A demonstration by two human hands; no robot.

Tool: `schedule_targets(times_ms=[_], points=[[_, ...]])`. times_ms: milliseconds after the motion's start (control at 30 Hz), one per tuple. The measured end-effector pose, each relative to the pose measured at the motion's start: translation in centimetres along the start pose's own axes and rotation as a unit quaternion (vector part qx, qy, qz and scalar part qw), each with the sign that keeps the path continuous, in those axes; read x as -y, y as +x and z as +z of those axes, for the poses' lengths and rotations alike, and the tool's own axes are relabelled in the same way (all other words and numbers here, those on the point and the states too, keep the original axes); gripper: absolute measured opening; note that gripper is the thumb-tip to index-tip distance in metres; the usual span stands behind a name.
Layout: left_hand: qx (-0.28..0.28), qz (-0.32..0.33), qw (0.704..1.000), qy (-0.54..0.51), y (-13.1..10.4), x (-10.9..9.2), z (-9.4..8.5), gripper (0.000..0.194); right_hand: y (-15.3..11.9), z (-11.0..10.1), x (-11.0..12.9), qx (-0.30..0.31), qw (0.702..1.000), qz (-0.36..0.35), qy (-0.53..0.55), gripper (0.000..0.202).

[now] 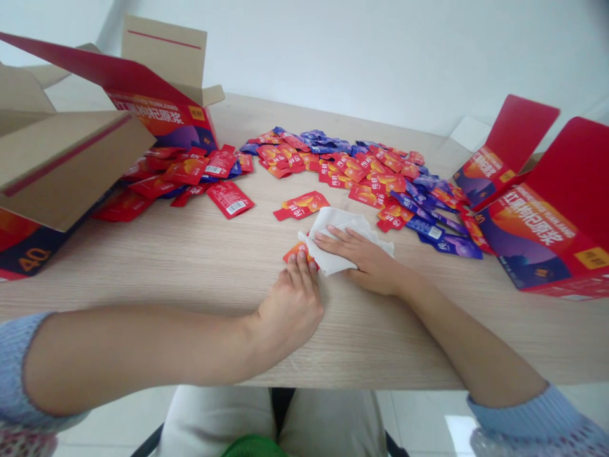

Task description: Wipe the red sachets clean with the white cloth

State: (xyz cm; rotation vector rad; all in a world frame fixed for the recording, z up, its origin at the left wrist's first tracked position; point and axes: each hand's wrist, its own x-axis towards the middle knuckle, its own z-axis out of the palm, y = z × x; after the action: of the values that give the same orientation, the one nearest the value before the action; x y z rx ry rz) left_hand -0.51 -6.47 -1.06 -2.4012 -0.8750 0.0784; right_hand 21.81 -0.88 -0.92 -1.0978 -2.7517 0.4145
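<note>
Blue sleeves [528,416] cross the surface's [143,279] near edge. Mid-surface, the left hand's [290,311] fingers, together, press a packet [291,251], any pinch hidden; the right hand [373,261], fingers slightly apart, flattens a cloth [345,219] partly over it. Heaps [375,181] lie beyond, between open boxes [542,231]; how many are wiped cannot be told.

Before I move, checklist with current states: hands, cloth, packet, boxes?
1. Left hand on packet: ok, fingertips on it.
2. Right hand on cloth: ok, flat.
3. Packet fully visible: not ok, fingers and cloth cover part.
4. Packet surface under cloth clean: cannot tell, hidden.
5. Loose packet apart from cloth: cannot tell, edges too close.
6. Near left box and near right box open: ok, flaps out.
</note>
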Motion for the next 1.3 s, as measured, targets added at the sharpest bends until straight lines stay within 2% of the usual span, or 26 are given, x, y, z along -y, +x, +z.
schedule_targets(times_ms=[167,400,533,633,667,733,833,933,1100,1300], points=[[0.010,0.008,1.000,0.012,0.0,-0.1,-0.3,0.048,0.4,0.0,-1.5,-0.020,0.996,0.064,-0.058,0.062],[-0.031,0.004,0.999,0.037,0.0,-1.1,0.0,0.044,1.2,0.6,-2.2,-0.089,0.981,0.134,-0.112,0.065],[-0.030,0.006,0.999,0.015,0.0,-1.0,0.2,0.043,1.1,0.2,-1.3,-0.141,0.955,0.229,-0.122,0.056],[-0.037,0.010,0.999,0.008,0.1,-0.8,0.3,0.041,1.2,-0.1,0.6,-0.200,0.927,0.292,-0.122,0.053],[-0.040,0.009,0.999,0.007,0.1,-0.8,0.2,0.042,1.2,-0.1,1.5,-0.214,0.926,0.288,-0.119,0.054],[-0.043,0.008,0.999,0.004,0.1,-0.8,0.0,0.041,1.5,0.3,3.1,-0.211,0.944,0.232,-0.105,0.059],[-0.027,0.007,0.999,-0.019,0.2,-0.7,-0.5,0.034,2.3,1.5,4.6,-0.131,0.985,0.085,-0.078,0.067],[-0.007,0.003,0.999,-0.034,0.2,-0.8,-0.9,0.029,3.0,2.3,4.4,-0.060,0.996,0.008,-0.065,0.064],[-0.010,-0.008,1.000,0.002,0.0,-1.0,-0.6,0.036,3.0,1.5,1.8,-0.033,0.997,0.014,-0.064,0.062],[0.004,-0.002,1.000,0.012,-0.1,-0.8,-0.5,0.044,1.1,0.8,-1.4,-0.062,0.990,0.105,-0.067,0.058]])
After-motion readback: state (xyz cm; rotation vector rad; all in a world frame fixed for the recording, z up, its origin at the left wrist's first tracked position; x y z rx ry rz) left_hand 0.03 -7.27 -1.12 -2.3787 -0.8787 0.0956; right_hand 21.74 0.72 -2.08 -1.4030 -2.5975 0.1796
